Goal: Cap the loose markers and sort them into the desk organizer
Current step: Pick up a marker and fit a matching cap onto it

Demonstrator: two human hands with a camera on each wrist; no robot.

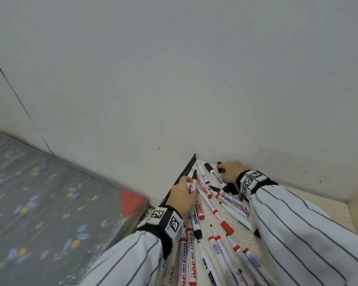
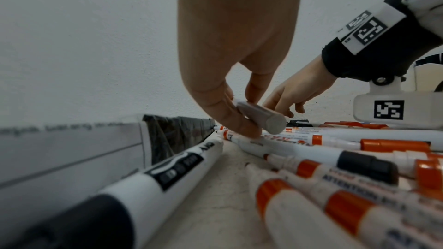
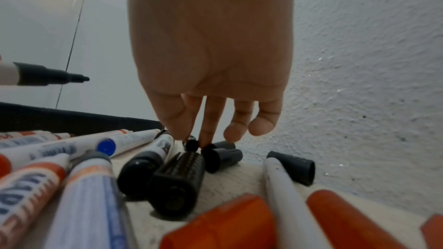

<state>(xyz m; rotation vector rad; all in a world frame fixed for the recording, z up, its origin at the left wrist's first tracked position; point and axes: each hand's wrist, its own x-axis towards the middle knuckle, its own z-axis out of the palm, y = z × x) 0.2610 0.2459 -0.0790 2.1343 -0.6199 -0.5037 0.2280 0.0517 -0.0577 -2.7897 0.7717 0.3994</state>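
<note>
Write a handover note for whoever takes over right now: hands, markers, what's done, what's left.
Left hand holds an uncapped black marker, tip toward the right hand.
Right hand pinches a small black cap by the wall; more loose black caps lie beside it.
Many markers lie on the desk, several uncapped.
Done: nothing visibly sorted; no organizer in view.
Left: cap the held marker, then the rest.

Two hands are at work over the heap, the left hand [image 1: 182, 198] and the right hand [image 1: 232, 172]. One uncapped black marker [image 1: 194, 181] is in the left hand's fingers. By the wall I count three loose dark caps: one cap [image 3: 221, 157] at the right fingertips, a second cap [image 3: 224, 145] behind it, and a third cap [image 3: 293, 169] off to the side. The markers [image 1: 217, 234] lying across the tabletop number well over a dozen; they overlap too much for an exact count.
</note>
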